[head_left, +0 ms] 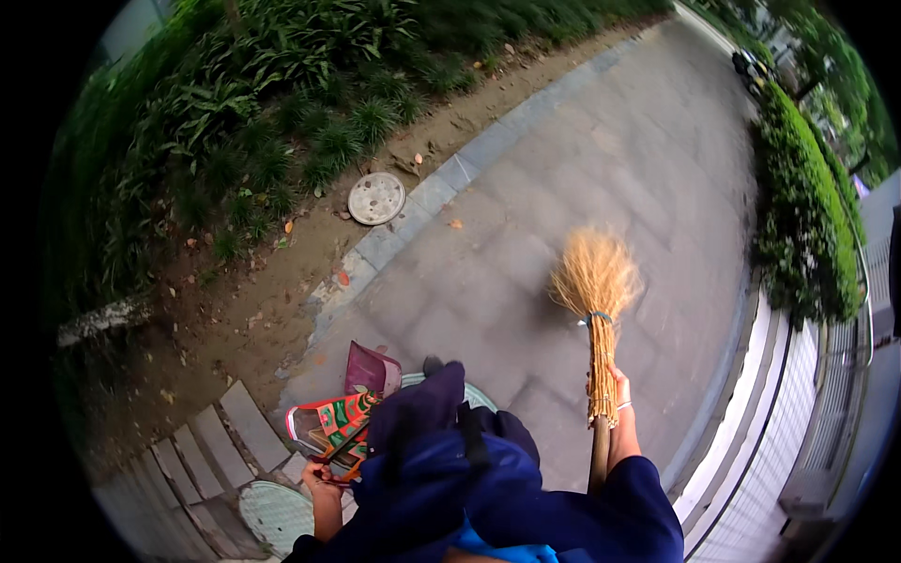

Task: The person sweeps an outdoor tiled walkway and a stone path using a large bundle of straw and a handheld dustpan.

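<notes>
My right hand (619, 396) is wrapped round a straw broom (601, 361), gripping it where the bound stalks meet the wooden handle. Its bristles fan out away from me, over the pavement. Low on the left, my left hand (321, 480) is closed on a dark stick that runs toward a maroon dustpan (369, 372), and on the handles of an orange and green patterned bag (330, 418). The bag hangs beside my legs, and the dustpan shows just beyond it. Where stick and pan join is hidden by the bag.
Grey paving (488, 281) stretches ahead, with a fallen leaf (456, 224) on it. A stone kerb (413, 211) borders bare soil, a round cover (376, 198) and dense plants (253, 103) on the left. Steps (741, 422) and a clipped hedge (802, 206) line the right.
</notes>
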Available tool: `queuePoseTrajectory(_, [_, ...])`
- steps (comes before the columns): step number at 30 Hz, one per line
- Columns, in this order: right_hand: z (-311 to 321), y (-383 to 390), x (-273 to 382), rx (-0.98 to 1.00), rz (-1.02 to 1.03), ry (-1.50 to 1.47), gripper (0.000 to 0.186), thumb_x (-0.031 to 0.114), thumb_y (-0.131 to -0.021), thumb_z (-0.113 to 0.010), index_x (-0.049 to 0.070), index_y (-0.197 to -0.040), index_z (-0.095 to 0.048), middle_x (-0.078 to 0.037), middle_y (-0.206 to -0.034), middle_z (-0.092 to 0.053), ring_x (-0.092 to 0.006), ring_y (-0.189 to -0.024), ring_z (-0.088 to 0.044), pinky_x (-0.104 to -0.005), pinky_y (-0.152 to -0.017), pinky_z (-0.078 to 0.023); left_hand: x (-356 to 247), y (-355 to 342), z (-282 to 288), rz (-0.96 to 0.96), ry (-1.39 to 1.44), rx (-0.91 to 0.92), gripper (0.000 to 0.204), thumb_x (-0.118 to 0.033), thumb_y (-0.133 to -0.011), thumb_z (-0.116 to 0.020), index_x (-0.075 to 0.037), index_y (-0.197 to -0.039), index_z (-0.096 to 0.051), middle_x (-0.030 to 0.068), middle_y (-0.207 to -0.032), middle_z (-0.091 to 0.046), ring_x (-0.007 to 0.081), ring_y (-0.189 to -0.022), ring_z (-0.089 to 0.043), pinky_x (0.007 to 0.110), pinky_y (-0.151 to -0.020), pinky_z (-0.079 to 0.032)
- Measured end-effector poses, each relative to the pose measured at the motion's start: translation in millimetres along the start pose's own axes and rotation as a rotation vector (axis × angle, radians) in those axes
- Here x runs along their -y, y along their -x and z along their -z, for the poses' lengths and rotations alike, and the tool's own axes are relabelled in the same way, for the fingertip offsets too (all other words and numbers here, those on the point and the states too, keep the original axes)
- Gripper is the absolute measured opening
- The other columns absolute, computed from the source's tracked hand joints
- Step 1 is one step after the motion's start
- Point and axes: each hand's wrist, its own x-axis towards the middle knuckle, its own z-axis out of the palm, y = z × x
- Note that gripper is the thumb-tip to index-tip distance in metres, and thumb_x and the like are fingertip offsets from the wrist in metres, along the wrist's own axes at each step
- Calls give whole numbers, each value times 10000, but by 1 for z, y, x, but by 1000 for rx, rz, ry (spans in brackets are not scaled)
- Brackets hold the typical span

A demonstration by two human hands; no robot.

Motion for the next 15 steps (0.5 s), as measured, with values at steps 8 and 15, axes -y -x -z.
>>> queuePoseTrajectory(8, [-25, -143, 41, 34, -211, 179, 289, 313, -777, -523, 115, -980, -471, -131, -730, -567, -282, -559, -560, -396, -463, -484, -6, 50, -67, 2, 12, -93, 118, -127, -546, -497, -154, -660, -479, -42, -455, -387, 85, -324, -277, 242, -331, -221])
queuePoseTrajectory(15, [-152, -235, 24, 335, -381, 589, 554, 163, -721, -637, 195, -1179, -327, -104, -784, -505, -263, -587, -557, -433, -497, -512, 35, 87, -100, -53, 135, -208, 70, -145, -576, -503, -128, -601, -440, -33, -456, -415, 93, -299, -293, 235, -286, -220])
